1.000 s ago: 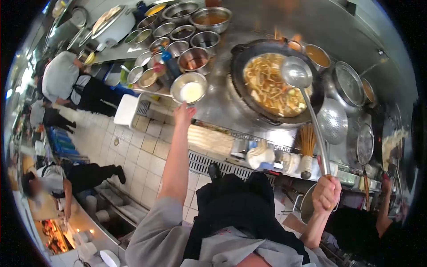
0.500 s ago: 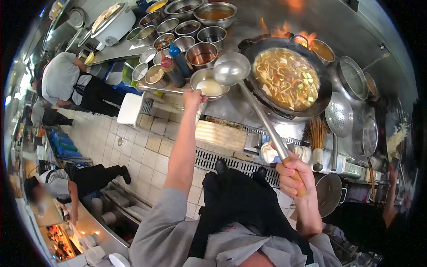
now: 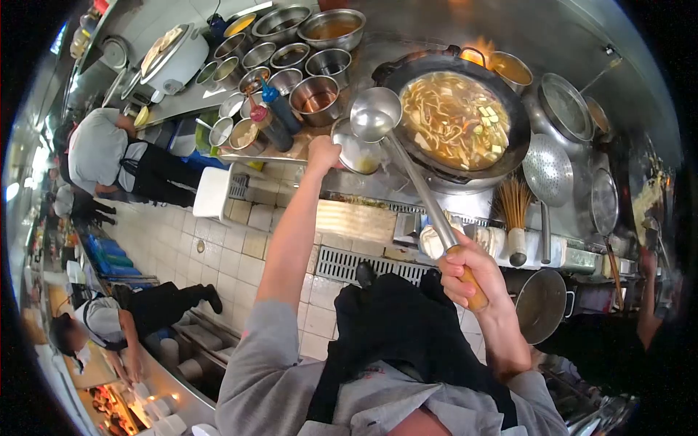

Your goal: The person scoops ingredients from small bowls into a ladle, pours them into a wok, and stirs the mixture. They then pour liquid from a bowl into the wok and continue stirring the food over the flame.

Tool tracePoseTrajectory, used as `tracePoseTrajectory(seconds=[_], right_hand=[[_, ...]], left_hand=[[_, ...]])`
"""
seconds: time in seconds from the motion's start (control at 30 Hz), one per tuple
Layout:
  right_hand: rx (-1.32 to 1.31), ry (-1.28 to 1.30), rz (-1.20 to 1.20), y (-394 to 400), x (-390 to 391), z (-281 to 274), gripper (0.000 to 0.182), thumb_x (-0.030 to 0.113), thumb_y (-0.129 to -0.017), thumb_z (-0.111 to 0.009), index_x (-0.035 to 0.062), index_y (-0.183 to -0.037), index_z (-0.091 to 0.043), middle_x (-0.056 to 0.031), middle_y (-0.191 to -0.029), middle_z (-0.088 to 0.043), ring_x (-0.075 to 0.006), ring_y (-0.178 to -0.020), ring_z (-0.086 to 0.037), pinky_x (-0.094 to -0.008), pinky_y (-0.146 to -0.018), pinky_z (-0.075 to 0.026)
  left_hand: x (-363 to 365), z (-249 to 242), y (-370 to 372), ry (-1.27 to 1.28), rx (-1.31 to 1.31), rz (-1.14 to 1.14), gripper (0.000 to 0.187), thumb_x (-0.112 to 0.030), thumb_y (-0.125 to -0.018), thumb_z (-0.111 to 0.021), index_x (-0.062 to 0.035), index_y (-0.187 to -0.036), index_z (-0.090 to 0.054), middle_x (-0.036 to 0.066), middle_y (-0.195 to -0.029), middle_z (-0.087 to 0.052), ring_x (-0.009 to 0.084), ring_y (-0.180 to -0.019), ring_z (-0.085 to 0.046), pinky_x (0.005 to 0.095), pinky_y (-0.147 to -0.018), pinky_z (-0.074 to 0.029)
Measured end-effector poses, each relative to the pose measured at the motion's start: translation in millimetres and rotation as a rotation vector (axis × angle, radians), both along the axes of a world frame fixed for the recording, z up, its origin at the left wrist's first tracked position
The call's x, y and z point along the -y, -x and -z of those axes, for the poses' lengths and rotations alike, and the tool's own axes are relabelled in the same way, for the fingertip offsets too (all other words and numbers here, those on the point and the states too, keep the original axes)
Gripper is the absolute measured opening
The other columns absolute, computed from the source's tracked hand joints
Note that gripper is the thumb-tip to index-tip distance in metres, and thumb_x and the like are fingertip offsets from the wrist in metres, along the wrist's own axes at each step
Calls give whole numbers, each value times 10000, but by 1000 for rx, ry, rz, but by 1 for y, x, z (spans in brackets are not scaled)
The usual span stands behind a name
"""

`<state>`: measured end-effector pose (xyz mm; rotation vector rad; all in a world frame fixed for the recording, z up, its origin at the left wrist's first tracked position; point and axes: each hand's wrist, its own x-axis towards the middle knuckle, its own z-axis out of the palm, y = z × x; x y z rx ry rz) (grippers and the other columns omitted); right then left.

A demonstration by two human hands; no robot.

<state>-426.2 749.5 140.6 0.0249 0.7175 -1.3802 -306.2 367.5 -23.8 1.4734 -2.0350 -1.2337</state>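
Note:
My left hand (image 3: 324, 154) is closed on the rim of a small metal bowl (image 3: 356, 152). The bowl is tilted to the right, with a little pale liquid low inside it. In my right hand (image 3: 469, 272) is the wooden grip of a long metal ladle (image 3: 420, 182). Its scoop end is raised beside the bowl, overlapping the left edge of a black wok (image 3: 518, 123) in this view. Noodle soup (image 3: 454, 120) with chopped vegetables fills the wok, and flames show behind it.
Metal pots of sauces (image 3: 316, 98) and squeeze bottles (image 3: 270, 127) crowd the left counter. Right of the wok are a perforated skimmer (image 3: 547, 168), a bamboo brush (image 3: 515, 211) and strainers (image 3: 566, 109). Co-workers (image 3: 102, 152) stand at left; another person's arm (image 3: 646, 298) shows at far right.
The metal bowl has gone from nearly level to tipped rightward, and its white liquid is mostly out of sight. The ladle stays raised close to it. My view has shifted slightly.

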Motion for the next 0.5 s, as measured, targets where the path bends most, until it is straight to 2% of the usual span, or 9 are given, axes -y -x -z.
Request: tracePoseTrajectory(seconds=[0.03,0.13,0.17,0.2,0.3,0.4,0.5], right_hand=[[-15,-7,10,1,-4,0,585,11,-852,-457,113,-1407,-301,-24,-621,-418,-103,-348,-369,-265,-292,-335],[-51,-17,35,3,-18,-3,609,9,-848,-460,113,-1421,-282,-26,-616,-415,-102,-347,-370,-265,-292,-335],[-55,-16,40,5,-22,-5,616,9,-847,-462,114,-1425,-276,-27,-614,-414,-102,-346,-370,-266,-292,-335],[-61,-15,44,6,-26,-8,623,9,-846,-465,115,-1428,-270,-28,-613,-414,-102,-345,-369,-266,-292,-335],[-76,-42,77,6,-35,-10,489,2,-846,-434,129,-1317,-420,-26,-588,-394,-92,-307,-345,-262,-256,-297],[-63,-47,100,8,-41,-10,535,0,-839,-439,133,-1356,-397,-26,-585,-396,-92,-302,-339,-263,-257,-296],[-57,-14,69,11,-44,-9,616,7,-845,-477,116,-1418,-282,-27,-602,-409,-96,-330,-360,-265,-281,-322]], left_hand=[[-12,-20,-1,40,3,13,160,-48,-735,-529,79,-785,-613,230,-693,-637,319,-623,-668,405,-602,-535],[-28,-29,-5,666,68,20,144,-51,-728,-526,61,-760,-611,245,-661,-615,395,-718,-637,468,-676,-504],[-30,-37,-7,628,134,18,120,-53,-751,-523,49,-768,-584,305,-820,-608,460,-770,-590,509,-713,-467],[-31,-41,-10,708,122,17,112,-53,-763,-521,44,-783,-574,323,-889,-590,464,-763,-589,515,-712,-466],[-28,-52,-18,905,80,12,85,-56,-797,-521,25,-814,-539,359,-1076,-531,479,-756,-585,518,-699,-468],[-27,-58,-24,1011,36,2,82,-70,-830,-534,2,-814,-498,366,-1223,-466,497,-782,-577,492,-669,-481],[-22,-49,-29,1142,-1,6,85,-59,-824,-546,7,-814,-494,366,-1176,-503,488,-748,-580,467,-636,-498]])
